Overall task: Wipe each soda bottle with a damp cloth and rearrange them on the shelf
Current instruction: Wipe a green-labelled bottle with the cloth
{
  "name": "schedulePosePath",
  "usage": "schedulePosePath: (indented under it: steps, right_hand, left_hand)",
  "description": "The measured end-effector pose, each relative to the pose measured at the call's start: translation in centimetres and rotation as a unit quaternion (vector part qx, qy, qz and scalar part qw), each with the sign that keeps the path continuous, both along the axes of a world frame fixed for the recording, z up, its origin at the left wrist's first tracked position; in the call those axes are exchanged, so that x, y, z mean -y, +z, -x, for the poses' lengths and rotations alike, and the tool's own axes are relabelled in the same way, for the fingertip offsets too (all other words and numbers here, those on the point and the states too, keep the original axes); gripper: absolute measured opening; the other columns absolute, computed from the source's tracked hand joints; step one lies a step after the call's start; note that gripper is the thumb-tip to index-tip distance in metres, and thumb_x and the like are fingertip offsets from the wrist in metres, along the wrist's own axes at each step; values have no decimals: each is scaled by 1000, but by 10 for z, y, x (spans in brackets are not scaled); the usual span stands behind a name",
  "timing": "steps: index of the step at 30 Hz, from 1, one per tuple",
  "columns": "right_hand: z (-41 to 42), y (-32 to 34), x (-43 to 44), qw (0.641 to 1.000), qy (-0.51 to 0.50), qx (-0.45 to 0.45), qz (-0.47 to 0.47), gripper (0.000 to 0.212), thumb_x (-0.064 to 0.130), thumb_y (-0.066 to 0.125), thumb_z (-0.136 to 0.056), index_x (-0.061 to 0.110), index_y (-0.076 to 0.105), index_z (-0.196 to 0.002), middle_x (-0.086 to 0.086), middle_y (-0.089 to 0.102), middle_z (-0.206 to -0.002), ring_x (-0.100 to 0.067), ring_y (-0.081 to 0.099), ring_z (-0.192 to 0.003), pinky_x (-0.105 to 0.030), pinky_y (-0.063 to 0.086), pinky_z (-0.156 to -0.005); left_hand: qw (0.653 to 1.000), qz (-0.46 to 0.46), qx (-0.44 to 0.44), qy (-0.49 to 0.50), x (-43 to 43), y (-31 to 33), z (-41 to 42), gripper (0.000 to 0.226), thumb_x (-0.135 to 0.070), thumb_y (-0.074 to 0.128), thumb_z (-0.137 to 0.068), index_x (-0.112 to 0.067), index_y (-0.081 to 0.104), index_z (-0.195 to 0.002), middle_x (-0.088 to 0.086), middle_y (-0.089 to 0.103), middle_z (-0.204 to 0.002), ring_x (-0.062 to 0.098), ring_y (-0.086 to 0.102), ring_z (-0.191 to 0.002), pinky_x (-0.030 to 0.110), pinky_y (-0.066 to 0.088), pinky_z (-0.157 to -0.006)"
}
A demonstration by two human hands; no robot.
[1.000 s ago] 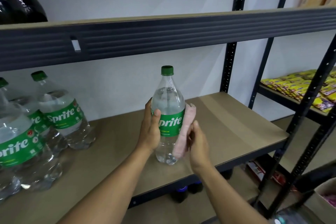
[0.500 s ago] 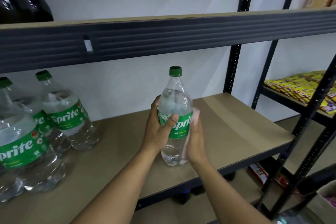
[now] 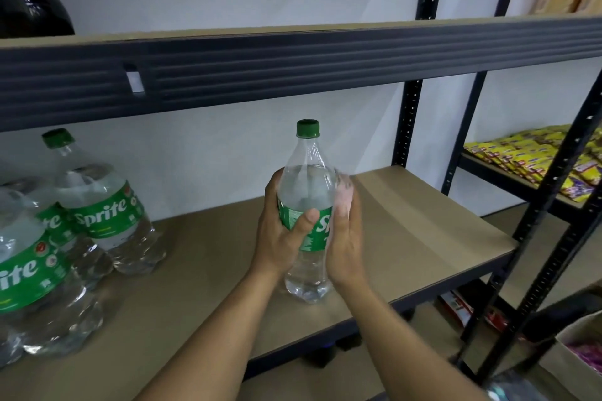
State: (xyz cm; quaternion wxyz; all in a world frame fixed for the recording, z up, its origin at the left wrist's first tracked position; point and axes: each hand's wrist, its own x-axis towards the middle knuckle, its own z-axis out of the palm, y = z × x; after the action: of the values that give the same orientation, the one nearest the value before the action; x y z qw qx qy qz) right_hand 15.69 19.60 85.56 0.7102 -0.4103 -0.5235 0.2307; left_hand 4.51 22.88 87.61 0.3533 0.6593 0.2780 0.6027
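A clear Sprite bottle (image 3: 308, 179) with a green cap and green label stands upright near the front of the brown shelf board (image 3: 423, 221). My left hand (image 3: 280, 231) grips its label from the left, thumb across the front. My right hand (image 3: 345, 238) presses a pink cloth (image 3: 344, 194) flat against the bottle's right side; only the cloth's top edge shows above my fingers. Three more Sprite bottles stand at the left of the same shelf: a back one (image 3: 101, 205), a middle one (image 3: 55, 228) and a big near one (image 3: 29, 270).
A dark metal beam (image 3: 293, 72) of the upper shelf runs overhead. Black uprights (image 3: 407, 127) stand at the right. Yellow snack packets (image 3: 534, 153) fill the neighbouring rack. A cardboard box (image 3: 583, 352) sits at lower right. A dark bottle (image 3: 29, 0) stands on the upper shelf, left.
My right hand has slid the cloth up the bottle's right side, from the lower body to the shoulder. The bottle has turned, so less of its label faces me.
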Motion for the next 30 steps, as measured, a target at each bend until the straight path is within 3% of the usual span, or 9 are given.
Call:
schedulePosePath:
  steps: [3,6,11,15,17,20,24,27,30]
  right_hand:
    - [9,-42,10,996,48,-58,55,52,57,29,-111,31,50,-151,-1,61,-145,-24,56,-138,-60,41,-116]
    - [2,-20,1,996,24,-50,65,56,61,28,-109,27,56,-144,-3,66,-138,-24,61,-132,-61,44,-113]
    - [-5,66,-10,998,-32,32,-35,58,60,36,-104,30,46,-151,11,56,-150,-4,51,-140,-32,45,-115]
    - [-3,42,-6,995,-50,58,-60,66,65,36,-105,25,39,-158,7,47,-160,-10,46,-147,-37,42,-119]
    - [0,5,2,999,-34,23,-13,56,58,31,-109,29,43,-155,10,54,-152,-9,49,-142,-42,41,-120]
    - [9,-35,18,997,7,-19,71,44,52,22,-114,42,47,-149,16,61,-139,-8,57,-133,-50,46,-114]
    - [5,-10,9,997,5,-28,75,57,68,24,-107,36,55,-143,7,66,-136,-14,61,-130,-54,47,-112]
    - [1,43,0,999,-38,1,29,61,69,28,-103,30,55,-141,12,66,-132,-5,61,-126,-38,49,-109]
    - [-3,68,-4,999,-41,25,-15,62,67,36,-100,30,50,-147,18,60,-141,5,54,-131,-16,45,-106]
  left_hand:
    - [1000,2,13,9,1,-4,-2,100,-75,72,-79,-15,41,-152,0,63,-137,24,64,-127,42,55,-102]
    - [999,-1,13,39,4,-6,-7,100,-78,70,-78,-17,41,-152,-4,63,-137,23,64,-126,43,55,-101]
    - [997,3,18,72,15,-3,-13,103,-87,53,-82,-16,38,-155,-25,61,-135,3,63,-123,22,55,-94]
    - [996,-9,10,86,20,-2,-15,103,-89,39,-87,-13,36,-156,-42,57,-129,-12,62,-114,7,50,-83]
    - [994,-12,2,108,21,-4,-14,97,-87,41,-87,-18,38,-155,-37,58,-131,-10,62,-115,13,53,-86]
    - [991,19,-17,134,23,-8,-16,93,-90,44,-84,-32,34,-156,-16,60,-139,5,64,-121,40,59,-95]
    - [992,33,-8,118,27,-11,-13,84,-82,41,-91,-35,29,-159,-12,57,-147,7,59,-130,42,53,-104]
    - [995,32,-16,91,25,-8,-6,73,-64,48,-95,-34,29,-158,-23,61,-137,5,64,-123,43,57,-101]
    - [996,49,-27,74,24,-6,0,77,-66,61,-88,-50,24,-154,-14,67,-130,7,68,-117,42,59,-98]
